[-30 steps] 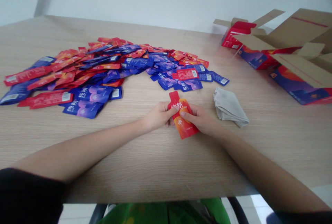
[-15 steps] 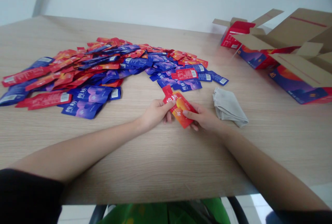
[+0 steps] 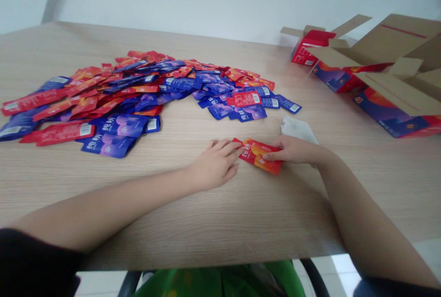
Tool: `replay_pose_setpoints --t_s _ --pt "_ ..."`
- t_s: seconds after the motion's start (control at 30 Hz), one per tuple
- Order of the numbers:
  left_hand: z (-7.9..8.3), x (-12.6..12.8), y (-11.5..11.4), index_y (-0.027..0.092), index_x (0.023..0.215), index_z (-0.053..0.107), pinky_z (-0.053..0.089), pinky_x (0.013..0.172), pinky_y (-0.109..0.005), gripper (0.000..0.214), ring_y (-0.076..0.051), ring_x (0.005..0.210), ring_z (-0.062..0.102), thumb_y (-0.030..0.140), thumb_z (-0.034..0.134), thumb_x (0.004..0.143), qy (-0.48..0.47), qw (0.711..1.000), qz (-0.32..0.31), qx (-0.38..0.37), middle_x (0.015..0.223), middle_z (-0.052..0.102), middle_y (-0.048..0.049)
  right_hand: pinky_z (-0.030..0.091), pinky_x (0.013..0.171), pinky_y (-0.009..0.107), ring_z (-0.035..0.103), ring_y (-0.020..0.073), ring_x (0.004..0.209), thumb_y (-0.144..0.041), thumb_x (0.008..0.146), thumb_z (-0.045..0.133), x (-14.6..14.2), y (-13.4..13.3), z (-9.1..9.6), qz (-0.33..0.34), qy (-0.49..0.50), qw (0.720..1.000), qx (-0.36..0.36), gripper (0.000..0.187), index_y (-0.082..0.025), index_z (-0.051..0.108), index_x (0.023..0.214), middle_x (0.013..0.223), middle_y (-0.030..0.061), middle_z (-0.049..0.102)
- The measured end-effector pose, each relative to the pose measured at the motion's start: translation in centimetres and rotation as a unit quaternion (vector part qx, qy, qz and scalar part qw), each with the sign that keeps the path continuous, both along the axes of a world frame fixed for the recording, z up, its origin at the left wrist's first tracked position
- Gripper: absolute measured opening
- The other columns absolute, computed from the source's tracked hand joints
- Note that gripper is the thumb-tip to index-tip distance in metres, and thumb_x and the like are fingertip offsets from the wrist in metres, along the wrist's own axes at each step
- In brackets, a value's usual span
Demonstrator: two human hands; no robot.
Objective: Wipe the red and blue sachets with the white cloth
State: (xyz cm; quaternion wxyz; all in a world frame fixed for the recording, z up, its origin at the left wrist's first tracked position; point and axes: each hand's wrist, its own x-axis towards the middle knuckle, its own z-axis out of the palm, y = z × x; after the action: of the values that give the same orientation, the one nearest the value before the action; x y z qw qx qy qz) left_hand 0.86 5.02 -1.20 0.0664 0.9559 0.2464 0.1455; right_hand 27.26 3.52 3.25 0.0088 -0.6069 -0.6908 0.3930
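A red and orange pouch (image 3: 257,154) with white characters lies slanted low over the table. My right hand (image 3: 292,150) pinches its right end, the thumb on top of the print. To the left, my left hand (image 3: 216,165) is palm down with its fingers stretched out and somewhat apart. Its fingertips reach the pouch's narrow left end; whether they press on it I cannot tell. Beyond the hands spreads a heap of red pouches (image 3: 57,132) and blue pouches (image 3: 113,144). A folded grey cloth (image 3: 299,128) is partly hidden behind my right hand.
Along the right side stand open cardboard boxes with raised flaps: a small red box (image 3: 306,53) at the back, a blue and red box (image 3: 332,76), and a nearer blue box (image 3: 387,115). The wooden table's front edge (image 3: 206,265) runs close to my body.
The pouch has moved right and turned to lie flatter. My left hand has gone from gripping it to stretched fingers at its end. My right hand now partly covers the cloth.
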Motion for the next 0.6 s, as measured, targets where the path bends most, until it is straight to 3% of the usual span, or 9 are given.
replay_pose_setpoints --t_s 0.1,0.23,0.3,0.37,0.43,0.5,0.6 --pt "-0.4 0.1 -0.2 0.012 0.136 0.049 0.035 0.100 -0.048 0.047 -0.031 0.128 0.043 0.035 0.043 0.095 0.036 0.999 0.031 0.010 0.139 0.051 -0.0143 0.027 0.047 0.028 0.049 0.0145 0.051 -0.063 0.079 0.059 0.1 -0.1 0.0 -0.037 -0.105 0.985 0.129 0.045 -0.021 0.063 0.062 0.055 0.0007 0.059" --pt "-0.1 0.2 -0.2 0.010 0.137 0.047 0.034 0.103 -0.046 0.048 -0.031 0.132 0.040 0.033 0.042 0.094 0.041 0.999 0.026 0.006 0.138 0.051 -0.0145 0.035 0.052 0.030 0.054 0.0164 0.055 -0.053 0.085 0.054 0.6 -0.5 1.1 -0.097 -0.135 0.962 0.219 0.034 -0.022 0.065 0.077 0.061 0.0011 0.061" --pt "0.0 0.2 -0.1 0.010 0.137 0.047 0.034 0.104 -0.045 0.048 -0.031 0.131 0.040 0.032 0.042 0.094 0.039 0.999 0.026 0.004 0.137 0.051 -0.0144 0.043 0.064 0.032 0.061 0.0202 0.070 -0.049 0.086 0.053 1.4 -0.6 1.4 -0.153 -0.155 0.923 0.318 0.031 -0.022 0.066 0.090 0.078 0.0055 0.066" --pt "0.1 0.3 0.0 0.011 0.139 0.044 0.035 0.104 -0.045 0.050 -0.031 0.129 0.041 0.032 0.042 0.094 0.037 0.999 0.028 0.003 0.136 0.051 -0.0142 0.045 0.082 0.040 0.061 0.0297 0.100 -0.053 0.083 0.055 2.5 -0.5 1.2 -0.207 -0.213 0.875 0.381 0.043 -0.020 0.063 0.110 0.107 0.0139 0.064" --pt "0.1 0.3 0.0 0.010 0.141 0.042 0.036 0.103 -0.045 0.052 -0.030 0.127 0.043 0.033 0.042 0.094 0.039 0.999 0.025 0.003 0.136 0.051 -0.0143 0.041 0.094 0.052 0.049 0.0413 0.122 -0.063 0.080 0.054 3.5 -0.4 0.1 -0.246 -0.280 0.877 0.304 0.069 -0.017 0.051 0.132 0.132 0.0225 0.050" --pt "0.1 0.3 0.0 0.010 0.140 0.044 0.036 0.103 -0.045 0.052 -0.030 0.125 0.044 0.033 0.042 0.094 0.042 0.999 0.022 0.006 0.133 0.052 -0.0151 0.038 0.096 0.059 0.042 0.0492 0.128 -0.072 0.080 0.046 4.1 -0.4 -1.5 -0.259 -0.315 0.904 0.129 0.088 -0.012 0.038 0.143 0.145 0.0294 0.036" --pt "0.0 0.3 -0.1 0.010 0.137 0.046 0.036 0.102 -0.045 0.050 -0.030 0.126 0.043 0.033 0.040 0.094 0.042 0.999 0.028 0.011 0.132 0.052 -0.0163 0.038 0.098 0.061 0.036 0.0515 0.132 -0.070 0.084 0.038 4.1 -0.4 -3.5 -0.262 -0.328 0.903 0.092 0.089 -0.009 0.031 0.147 0.154 0.0305 0.020"
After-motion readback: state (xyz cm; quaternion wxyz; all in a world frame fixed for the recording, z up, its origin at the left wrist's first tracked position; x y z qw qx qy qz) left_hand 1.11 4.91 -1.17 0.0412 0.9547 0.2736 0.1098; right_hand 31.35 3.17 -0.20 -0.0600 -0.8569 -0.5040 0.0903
